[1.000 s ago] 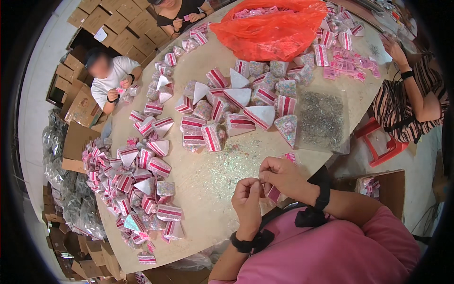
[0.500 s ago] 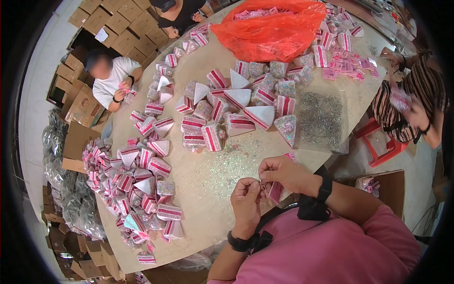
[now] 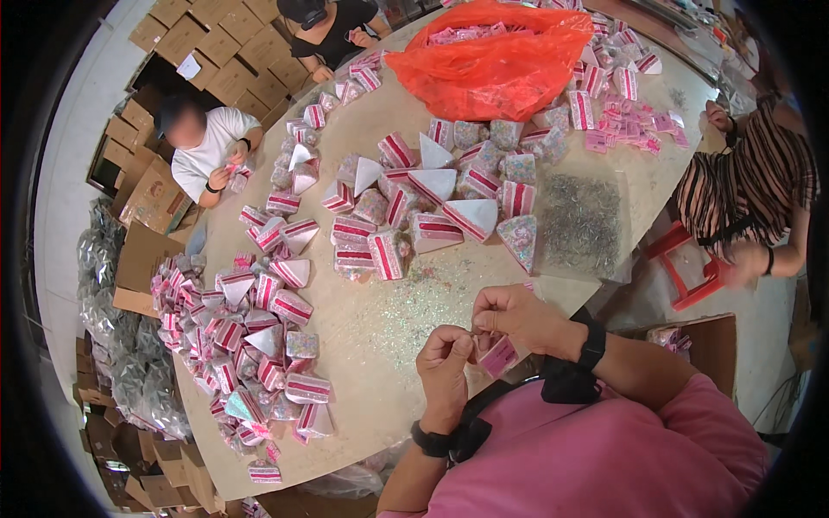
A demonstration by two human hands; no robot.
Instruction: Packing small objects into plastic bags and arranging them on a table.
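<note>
My left hand (image 3: 444,367) and my right hand (image 3: 520,316) meet fingertip to fingertip near the table's front edge, both closed in a pinch. From their fingertips hangs a small pink tag (image 3: 498,356), its flat face turned up toward me. Whatever thin piece joins it to the fingers is too small to make out. Ahead of my hands lies a cluster of cake-slice-shaped ornaments (image 3: 437,231), pink and white with glittery sides. A clear shallow tray of small metal pins (image 3: 580,226) stands beyond my right hand.
More cake-slice ornaments (image 3: 308,388) are heaped along the left. Glitter (image 3: 406,302) is scattered on the table (image 3: 345,449). A red plastic bag (image 3: 492,78) and loose pink tags (image 3: 635,123) lie at the far side. Several co-workers sit around; a red stool (image 3: 686,268) stands right.
The pink tag has turned so more of its face shows, while my hands stay nearly in place. At right, a co-worker's hand has moved down, and the pink item it held is out of sight.
</note>
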